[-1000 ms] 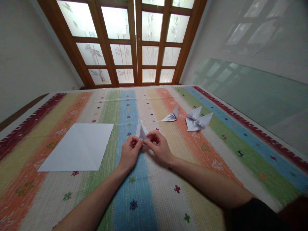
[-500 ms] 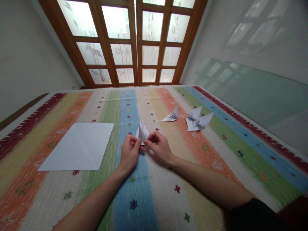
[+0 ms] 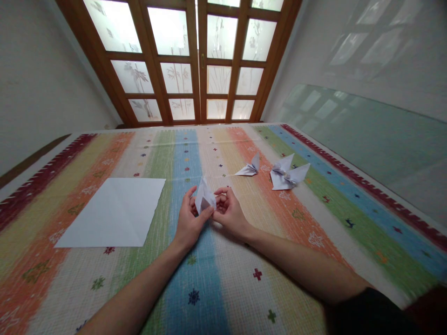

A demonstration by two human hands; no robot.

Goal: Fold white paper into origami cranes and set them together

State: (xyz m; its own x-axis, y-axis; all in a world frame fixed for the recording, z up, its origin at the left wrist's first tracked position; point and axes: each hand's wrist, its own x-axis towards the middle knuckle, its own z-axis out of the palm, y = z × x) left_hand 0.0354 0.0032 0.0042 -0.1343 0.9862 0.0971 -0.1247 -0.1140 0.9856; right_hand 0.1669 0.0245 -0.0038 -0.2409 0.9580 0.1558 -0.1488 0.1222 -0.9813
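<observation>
A small folded white paper piece (image 3: pixel 204 197) stands between my two hands over the blue stripe of the striped cloth (image 3: pixel 223 279). My left hand (image 3: pixel 188 223) grips it from the left, thumb on its lower edge and fingers behind it. My right hand (image 3: pixel 228 214) is curled and pinches its right side. Both forearms reach in from the bottom of the view.
A flat white paper sheet (image 3: pixel 113 211) lies to the left of my hands. Two finished folded paper figures lie farther right: a small one (image 3: pixel 248 168) and a larger winged one (image 3: pixel 287 174). A wooden glazed door (image 3: pixel 195 60) and white walls stand behind the surface.
My hands have shifted their grip on the folded paper: the left fingers now reach up behind it, and the piece has turned and tilted slightly left.
</observation>
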